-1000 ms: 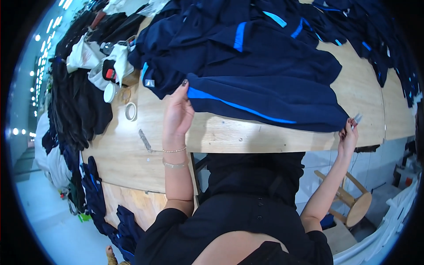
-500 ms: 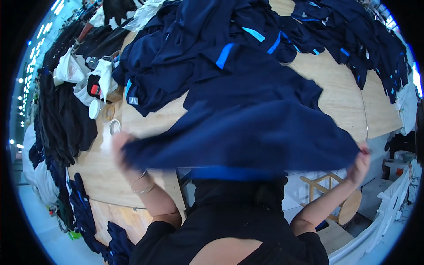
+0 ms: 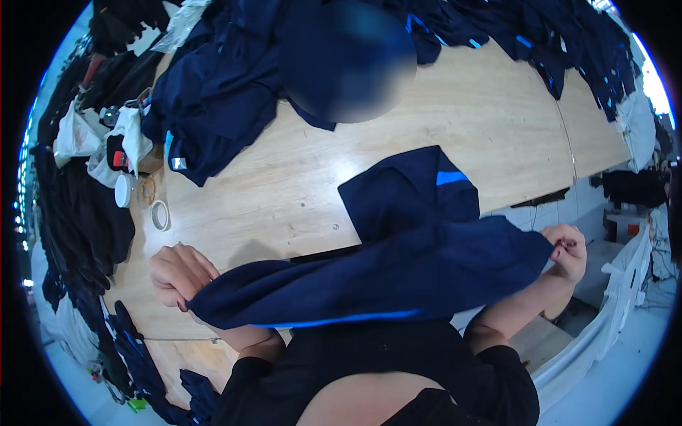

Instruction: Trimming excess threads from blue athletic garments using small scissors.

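Note:
A navy garment (image 3: 398, 266) with bright blue trim is stretched sideways in front of my body, above the table's near edge. My left hand (image 3: 181, 273) pinches one end of it, and my right hand (image 3: 566, 252) grips the opposite end with curled fingers. Between them the cloth hangs in a shallow sag, with a blue strip along its lower edge. Its far part, which bears a short blue patch, lies over the wooden table (image 3: 284, 192). The exact kind of garment cannot be told.
Navy garments (image 3: 213, 99) are heaped at the far side and far right. On the left stand a white round container (image 3: 125, 190) and a tape roll (image 3: 160, 215), beside white plastic bags (image 3: 77, 135). Dark clothes (image 3: 82, 213) hang over the left edge. White sheeting (image 3: 604, 312) runs at the right.
Both hands have kept hold of the garment. Its far part has come nearer to me, off the heap, baring more tabletop. The stretched cloth has bunched into a narrower band.

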The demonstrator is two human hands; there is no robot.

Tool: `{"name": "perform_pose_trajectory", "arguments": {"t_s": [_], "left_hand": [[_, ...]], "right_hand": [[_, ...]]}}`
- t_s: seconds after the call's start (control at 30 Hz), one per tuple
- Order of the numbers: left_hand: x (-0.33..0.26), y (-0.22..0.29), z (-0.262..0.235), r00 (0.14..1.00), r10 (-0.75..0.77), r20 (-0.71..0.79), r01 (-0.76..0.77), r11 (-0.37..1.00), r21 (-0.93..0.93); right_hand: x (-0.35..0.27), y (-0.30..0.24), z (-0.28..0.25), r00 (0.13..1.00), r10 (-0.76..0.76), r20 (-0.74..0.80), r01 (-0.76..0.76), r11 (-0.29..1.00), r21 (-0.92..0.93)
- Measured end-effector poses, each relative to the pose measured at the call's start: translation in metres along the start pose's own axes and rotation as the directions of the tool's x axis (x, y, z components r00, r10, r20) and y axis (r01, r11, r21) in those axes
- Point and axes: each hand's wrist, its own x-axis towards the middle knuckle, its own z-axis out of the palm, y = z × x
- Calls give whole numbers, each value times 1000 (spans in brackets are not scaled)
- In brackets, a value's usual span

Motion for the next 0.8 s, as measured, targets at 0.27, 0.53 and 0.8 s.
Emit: {"name": "perform_pose_trajectory", "arguments": {"t_s": [0.27,0.53,0.8], "left_hand": [[11,-11,-18,995,-73,70,72,997,17],[15,-52,-21,471,-316,-824,596,802,34],[67,-108,-16,369,-197,-908,390,920,-41]], "right_hand": [[3,-5,-11,958,-186,218,185,982,23],[92,-30,-9,963,120,-242,-161,975,-155],[270,-221,-246,299,-653,-695,235,757,-610]]}}
